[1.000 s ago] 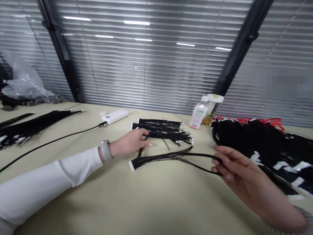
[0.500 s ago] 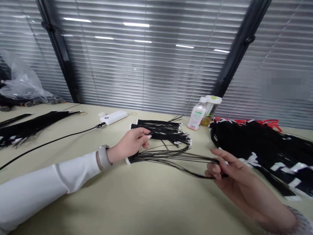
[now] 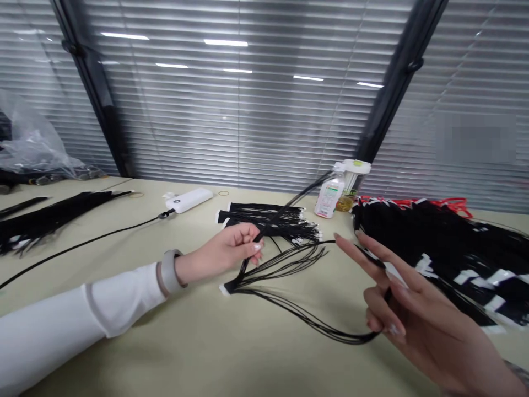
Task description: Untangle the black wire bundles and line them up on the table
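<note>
Thin black wires fan out from a gathered, white-tipped end on the table and run right into my right hand. That hand is closed on them with its lower fingers, and a small white piece shows near the thumb; its index and middle fingers point left. My left hand pinches a black strand that slants up to the right, past the bundles. Just behind it lie several black wire bundles with white ends. Part of the wires inside my right hand is hidden.
A white bottle and a lidded clear cup stand behind. A large black wire pile with white tags and red strips lies right. At left are a white power bank, its cable, more black wires and a plastic bag.
My left hand has lifted a black strand, which now slants upward to the right. My right hand has moved slightly lower and extended two fingers; the wires have spread into separate groups.
</note>
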The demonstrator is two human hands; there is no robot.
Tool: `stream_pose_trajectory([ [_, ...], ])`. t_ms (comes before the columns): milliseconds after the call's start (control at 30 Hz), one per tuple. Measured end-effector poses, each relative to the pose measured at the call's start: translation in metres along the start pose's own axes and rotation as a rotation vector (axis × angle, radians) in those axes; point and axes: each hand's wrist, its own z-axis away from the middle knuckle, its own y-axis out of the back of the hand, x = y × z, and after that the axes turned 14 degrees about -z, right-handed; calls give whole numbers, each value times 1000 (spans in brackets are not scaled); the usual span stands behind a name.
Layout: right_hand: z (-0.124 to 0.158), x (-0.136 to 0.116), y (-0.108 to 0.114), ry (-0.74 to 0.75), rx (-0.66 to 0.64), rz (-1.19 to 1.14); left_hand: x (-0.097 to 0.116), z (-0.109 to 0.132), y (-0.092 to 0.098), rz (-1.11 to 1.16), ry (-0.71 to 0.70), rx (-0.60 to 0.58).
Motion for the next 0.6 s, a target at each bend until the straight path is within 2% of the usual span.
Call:
stream_pose_trajectory([
  [100,4,3,-3,6,-2,14,12,4,-8,-227,-71,-54],
  [167,6,4,-5,18,-1,-2,19,6,-16,-496,-173,-80],
  [267,11,6,-11,14,-20,-21,26,6,-30,-918,-316,-32],
  [433,21,9,-27,49,70,-29,21,-3,-44,-1415,-334,9],
  [500,23,11,-32,83,82,7,16,-6,-47,-1513,-340,-4],
  [600,25,14,-37,99,63,40,9,-8,-57,-1533,-241,-10],
])
